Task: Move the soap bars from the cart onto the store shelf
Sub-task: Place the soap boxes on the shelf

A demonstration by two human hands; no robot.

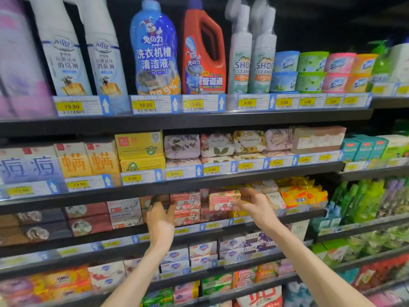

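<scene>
The person is placing a soap bar: the right hand (254, 203) is gripping a pink-and-green Goat Soap box (224, 200) by its right end and holding it level just above the red-and-white Goat Soap stack (187, 208) on the third shelf (221, 226), under the board above. The left hand (160, 220) is reaching into the same shelf with its fingers curled over the front edge of something brown at the left of that stack; the blur is hiding whether it is gripping a box or only steadying the row, so I cannot tell. The cart is lying outside the view. The step in hand looks like the seating of this box, and the next move is probably calling for a short push back and down into the gap right of the stack, keeping the box flat so it is not knocking its neighbours or the yellow packets (303, 196) just to the right. The shelving is running in dark tiers with yellow price tags (132, 178) along each lip; boxed and wrapped soaps are filling the tier above, detergent bottles (155, 49) are standing on the top one, and more soap packs are lining the tiers below.
</scene>
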